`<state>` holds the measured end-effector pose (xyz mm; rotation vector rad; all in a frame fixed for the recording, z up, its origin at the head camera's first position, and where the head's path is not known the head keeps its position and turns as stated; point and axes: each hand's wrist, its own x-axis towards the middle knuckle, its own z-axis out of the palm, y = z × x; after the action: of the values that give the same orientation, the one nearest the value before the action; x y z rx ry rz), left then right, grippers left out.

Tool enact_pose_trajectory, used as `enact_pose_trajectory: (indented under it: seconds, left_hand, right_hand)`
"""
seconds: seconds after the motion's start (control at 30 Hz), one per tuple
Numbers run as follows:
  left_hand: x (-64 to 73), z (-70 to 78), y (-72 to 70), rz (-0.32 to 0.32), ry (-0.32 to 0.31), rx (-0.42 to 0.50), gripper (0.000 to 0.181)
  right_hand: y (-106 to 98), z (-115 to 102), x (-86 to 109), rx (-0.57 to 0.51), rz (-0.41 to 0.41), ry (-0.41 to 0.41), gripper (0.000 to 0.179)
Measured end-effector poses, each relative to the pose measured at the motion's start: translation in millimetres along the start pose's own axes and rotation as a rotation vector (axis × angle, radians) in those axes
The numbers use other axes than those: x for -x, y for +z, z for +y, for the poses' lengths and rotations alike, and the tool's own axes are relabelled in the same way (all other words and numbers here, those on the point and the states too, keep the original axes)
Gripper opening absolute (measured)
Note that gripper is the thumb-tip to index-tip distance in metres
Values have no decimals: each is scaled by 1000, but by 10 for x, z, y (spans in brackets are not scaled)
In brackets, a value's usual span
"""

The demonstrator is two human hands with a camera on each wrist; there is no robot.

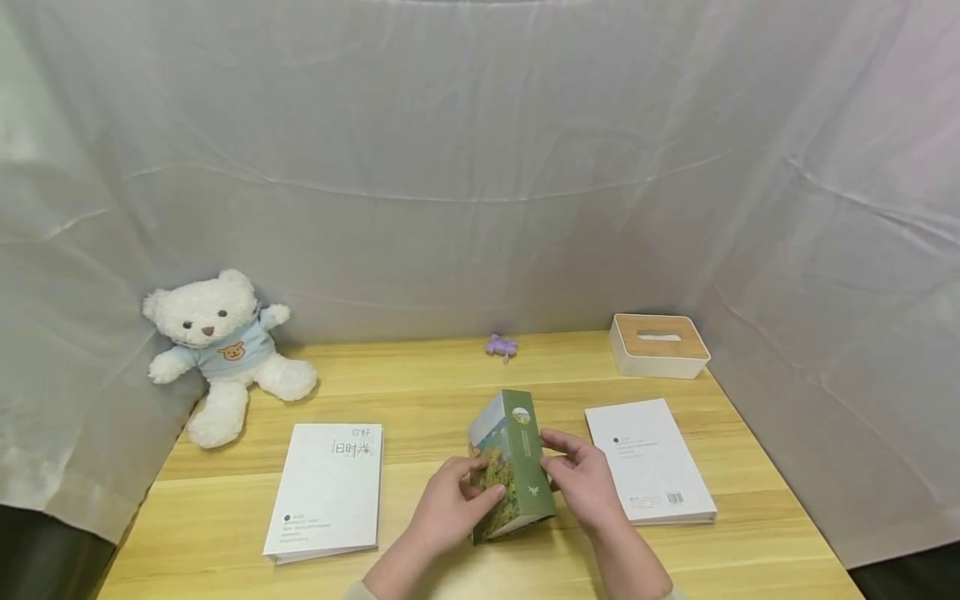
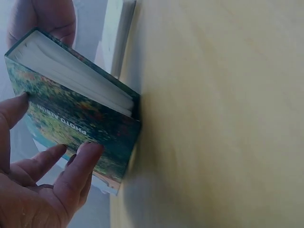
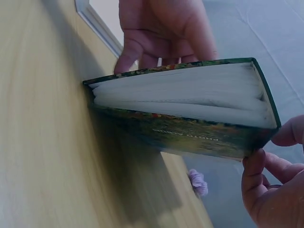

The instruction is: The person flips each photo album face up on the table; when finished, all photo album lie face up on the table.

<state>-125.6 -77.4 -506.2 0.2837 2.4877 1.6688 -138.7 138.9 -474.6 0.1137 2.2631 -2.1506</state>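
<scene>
A green photo album (image 1: 528, 454) stands tilted on the table with its spine up and its page edges facing me. Its painted garden cover shows the words "PHOTO ALBUM" in the left wrist view. My left hand (image 1: 453, 502) rests its thumb and fingertips on that one cover, the digits spread apart. At the spine's edge my right hand (image 1: 585, 479) pinches the album, thumb on the spine and fingers on the other cover (image 3: 199, 137). The lower edge of the album touches the table in the left wrist view.
White books lie flat on either side, one at left (image 1: 330, 487) and one at right (image 1: 648, 462). A white teddy bear (image 1: 225, 333) sits back left. Toward the back are a purple trinket (image 1: 501, 346) and a tissue box (image 1: 660, 346). Grey curtains (image 1: 480, 167) enclose the wooden table (image 1: 420, 400).
</scene>
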Motion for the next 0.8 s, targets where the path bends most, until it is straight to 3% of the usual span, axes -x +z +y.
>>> enact_pose_trajectory:
  seconds: [0.2,0.63,0.8]
  left_hand:
    - [10,82,10,-15,-7,71,64]
    - [-12,158,25,-2,-44,37,78]
    - [-24,203,15,0,-13,45,87]
  right_hand:
    - [4,-7,11,-43,-14,8,43]
    - [18,-25,41,-87,-47,38,43]
    - [14,-12,41,-86,-76,29,42]
